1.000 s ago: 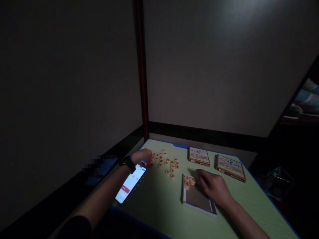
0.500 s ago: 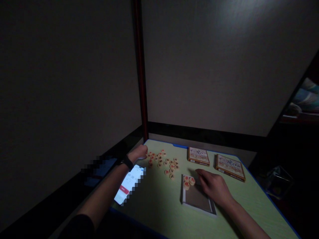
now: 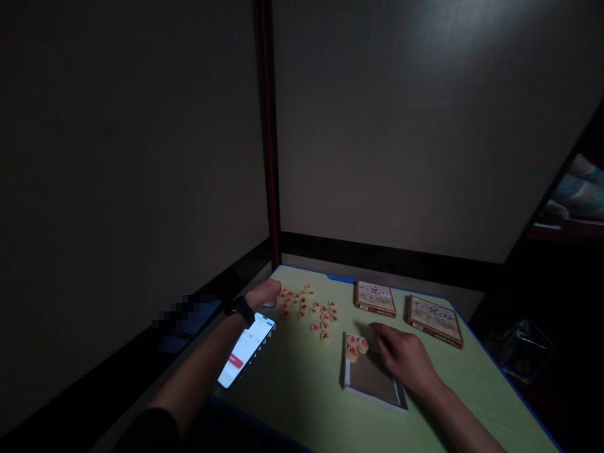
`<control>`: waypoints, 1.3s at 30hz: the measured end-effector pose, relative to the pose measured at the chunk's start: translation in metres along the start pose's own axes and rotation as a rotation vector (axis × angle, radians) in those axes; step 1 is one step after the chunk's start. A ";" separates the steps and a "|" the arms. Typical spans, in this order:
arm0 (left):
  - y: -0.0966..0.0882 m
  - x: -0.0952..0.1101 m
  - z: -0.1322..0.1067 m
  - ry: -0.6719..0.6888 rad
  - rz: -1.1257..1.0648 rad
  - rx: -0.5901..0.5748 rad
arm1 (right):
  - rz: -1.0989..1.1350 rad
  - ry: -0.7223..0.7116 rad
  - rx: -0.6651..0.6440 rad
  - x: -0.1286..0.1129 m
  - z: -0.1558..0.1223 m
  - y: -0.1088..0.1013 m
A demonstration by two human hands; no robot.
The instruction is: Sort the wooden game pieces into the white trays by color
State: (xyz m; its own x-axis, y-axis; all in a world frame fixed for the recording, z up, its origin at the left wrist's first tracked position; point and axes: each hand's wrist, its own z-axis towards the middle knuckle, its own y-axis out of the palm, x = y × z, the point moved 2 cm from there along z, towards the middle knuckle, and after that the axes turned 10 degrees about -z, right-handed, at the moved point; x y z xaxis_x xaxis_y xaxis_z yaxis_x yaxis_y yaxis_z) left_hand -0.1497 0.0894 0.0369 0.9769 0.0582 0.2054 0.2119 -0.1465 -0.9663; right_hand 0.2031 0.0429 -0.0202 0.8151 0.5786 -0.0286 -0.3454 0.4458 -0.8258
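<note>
My left hand (image 3: 267,293) is closed at the table's far left corner, beside the spread of round xiangqi pieces (image 3: 302,302) with red and dark characters. Whether its curled fingers hold a piece is hidden. Over the right side of a shallow open box tray (image 3: 375,377) hovers my right hand (image 3: 403,353), its fingers pressed together; anything in them cannot be made out. Three red-marked xiangqi pieces (image 3: 353,346) sit grouped in the tray's far left corner, just left of my right fingertips.
A lit phone (image 3: 248,352) with a running timer lies at the table's left edge, under my left forearm. Two flat printed boxes (image 3: 375,297) lie at the back right of the pale green table (image 3: 292,390). Walls rise behind and to the left.
Both hands stay nearly where they were, the left shifted very slightly. The phone's timer has advanced. The pieces look unmoved.
</note>
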 end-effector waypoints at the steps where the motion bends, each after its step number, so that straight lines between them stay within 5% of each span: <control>1: -0.001 0.001 -0.001 0.006 0.002 0.012 | 0.006 0.001 0.009 0.000 0.000 0.000; 5: -0.010 0.014 -0.009 0.081 -0.010 0.092 | 0.075 0.056 0.093 0.000 0.000 -0.002; 9: -0.007 0.057 -0.019 0.271 -0.053 0.174 | 0.291 0.231 0.148 -0.007 0.004 -0.013; 13: 0.022 0.121 -0.037 0.677 -0.301 0.389 | 0.596 0.386 0.062 -0.018 0.009 -0.016; 19: 0.067 0.177 -0.050 0.879 -0.613 0.490 | 0.871 0.486 0.158 -0.009 0.011 -0.001; 24: 0.076 0.176 -0.047 0.929 -0.768 0.511 | 1.035 0.516 0.176 0.002 0.012 0.005; 29: 0.077 0.164 -0.043 0.833 -0.855 0.592 | 1.239 0.631 0.142 0.002 0.012 0.007; 39: 0.076 0.155 -0.030 0.618 -1.041 0.577 | 1.186 0.620 0.064 0.003 0.012 0.006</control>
State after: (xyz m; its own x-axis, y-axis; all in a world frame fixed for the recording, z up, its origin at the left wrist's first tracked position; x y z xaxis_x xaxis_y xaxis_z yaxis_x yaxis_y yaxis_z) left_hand 0.0191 0.0576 -0.0001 0.2532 -0.5876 0.7685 0.9672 0.1366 -0.2143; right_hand 0.1985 0.0555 -0.0184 0.0788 0.2392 -0.9678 -0.9931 -0.0658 -0.0971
